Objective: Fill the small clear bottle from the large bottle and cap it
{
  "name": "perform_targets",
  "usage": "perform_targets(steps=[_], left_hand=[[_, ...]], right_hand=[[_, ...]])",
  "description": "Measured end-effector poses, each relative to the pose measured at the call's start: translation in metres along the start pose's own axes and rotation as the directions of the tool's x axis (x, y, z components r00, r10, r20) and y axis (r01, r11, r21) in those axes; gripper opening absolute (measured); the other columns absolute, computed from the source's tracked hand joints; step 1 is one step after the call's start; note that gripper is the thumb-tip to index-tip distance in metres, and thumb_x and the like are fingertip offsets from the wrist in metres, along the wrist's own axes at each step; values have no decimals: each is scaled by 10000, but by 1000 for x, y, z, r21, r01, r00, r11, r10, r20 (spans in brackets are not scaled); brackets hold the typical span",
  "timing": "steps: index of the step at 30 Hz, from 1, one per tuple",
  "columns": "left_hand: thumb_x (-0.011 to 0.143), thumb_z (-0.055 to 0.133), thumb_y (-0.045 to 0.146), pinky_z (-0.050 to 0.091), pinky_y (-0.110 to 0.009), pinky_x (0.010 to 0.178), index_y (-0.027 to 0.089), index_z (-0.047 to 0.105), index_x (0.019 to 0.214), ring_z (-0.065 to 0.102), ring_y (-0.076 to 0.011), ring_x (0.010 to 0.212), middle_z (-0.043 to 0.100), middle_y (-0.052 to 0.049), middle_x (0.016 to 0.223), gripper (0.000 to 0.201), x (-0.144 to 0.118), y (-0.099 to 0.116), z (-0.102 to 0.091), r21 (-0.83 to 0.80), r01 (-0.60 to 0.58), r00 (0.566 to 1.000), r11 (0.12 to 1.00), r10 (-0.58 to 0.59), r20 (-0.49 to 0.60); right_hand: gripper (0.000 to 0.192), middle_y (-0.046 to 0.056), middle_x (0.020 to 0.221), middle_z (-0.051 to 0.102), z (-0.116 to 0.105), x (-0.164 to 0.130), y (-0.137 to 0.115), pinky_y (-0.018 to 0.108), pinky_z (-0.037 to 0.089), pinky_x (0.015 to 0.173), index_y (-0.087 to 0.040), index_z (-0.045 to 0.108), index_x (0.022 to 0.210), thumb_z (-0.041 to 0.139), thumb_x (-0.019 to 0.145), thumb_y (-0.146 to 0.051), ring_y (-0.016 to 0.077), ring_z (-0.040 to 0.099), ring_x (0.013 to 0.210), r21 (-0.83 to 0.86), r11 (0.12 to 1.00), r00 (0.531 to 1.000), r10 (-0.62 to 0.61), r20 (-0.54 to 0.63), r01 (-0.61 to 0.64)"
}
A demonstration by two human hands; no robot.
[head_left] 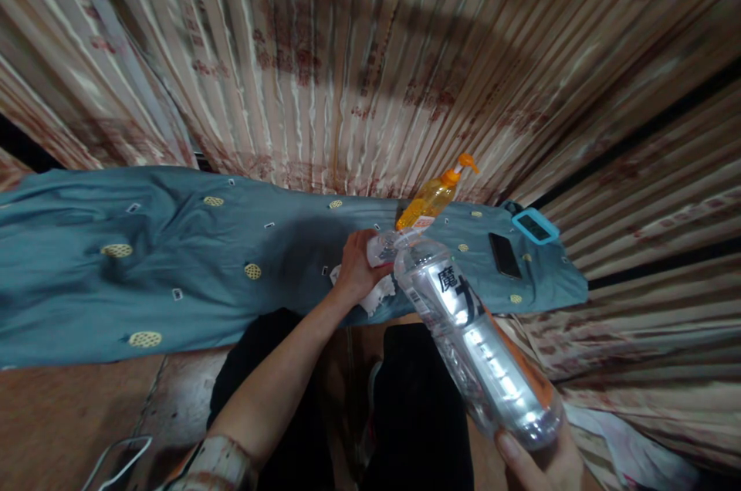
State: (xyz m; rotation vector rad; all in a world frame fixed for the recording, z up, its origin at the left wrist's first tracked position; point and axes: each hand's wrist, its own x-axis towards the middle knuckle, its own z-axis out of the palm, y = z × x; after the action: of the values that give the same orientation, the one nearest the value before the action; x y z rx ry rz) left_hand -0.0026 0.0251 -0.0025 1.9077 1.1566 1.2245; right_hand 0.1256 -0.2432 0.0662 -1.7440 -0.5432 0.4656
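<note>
Two bare hands, left hand [356,269] and right hand [544,460], forearms uncovered, a patterned reddish-and-pale sleeve [217,464] seen pushed up near the left elbow, dark, possibly black trousers [417,414] worn below.

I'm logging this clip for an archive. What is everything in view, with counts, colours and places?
clear plastic bottle: one, transparent with dark lettering, tilted, base in right hand
white cloth: one, white, at the bottle's mouth, in left hand
pump bottle: one, yellow-orange, on the sheet behind
phone: one, black, on the sheet
cased device: one, light blue, sheet's right end
sheet: one, teal, dotted
curtain: striped beige, behind
left hand: one, gripping cloth
right hand: one, holding bottle
</note>
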Motion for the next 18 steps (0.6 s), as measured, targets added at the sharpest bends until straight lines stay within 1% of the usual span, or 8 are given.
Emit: perform_targets(steps=[3,8,14,18], left_hand=[[636,865,208,534,-469,969,212,584,1135,638,-295,1112,661,-78,1130,574,0,0,0,-5,0,1000,1000,0,0],[632,871,205,529,-472,979,206,581,1143,631,-298,1118,654,-81,1139,588,0,1,0,-8,12,1000,1000,-12,-1],[636,876,214,520,-478,994,200,577,1141,622,-303,1138,644,-87,1149,587,0,4,-3,-28,32,999,999,-31,23],[634,878,215,524,-475,989,196,583,1129,626,-303,1127,645,-90,1141,577,1,4,-4,-19,28,999,999,-28,23]], right_hand=[[887,114,1251,647,-1,1,3,373,437,977,-218,517,1339,837,597,-586,317,588,1163,12,1000,1000,-14,7,14],[907,110,1232,651,1,0,0,358,447,953,-218,512,1330,850,579,-595,299,594,1131,20,1000,1000,-5,-4,5],[940,103,1251,624,4,-2,-7,354,413,989,-224,509,1324,863,548,-617,299,555,1172,25,1000,1000,8,-16,-8],[934,104,1245,622,3,-3,-6,361,397,996,-224,508,1321,865,550,-610,303,548,1172,27,1000,1000,13,-7,-12]])
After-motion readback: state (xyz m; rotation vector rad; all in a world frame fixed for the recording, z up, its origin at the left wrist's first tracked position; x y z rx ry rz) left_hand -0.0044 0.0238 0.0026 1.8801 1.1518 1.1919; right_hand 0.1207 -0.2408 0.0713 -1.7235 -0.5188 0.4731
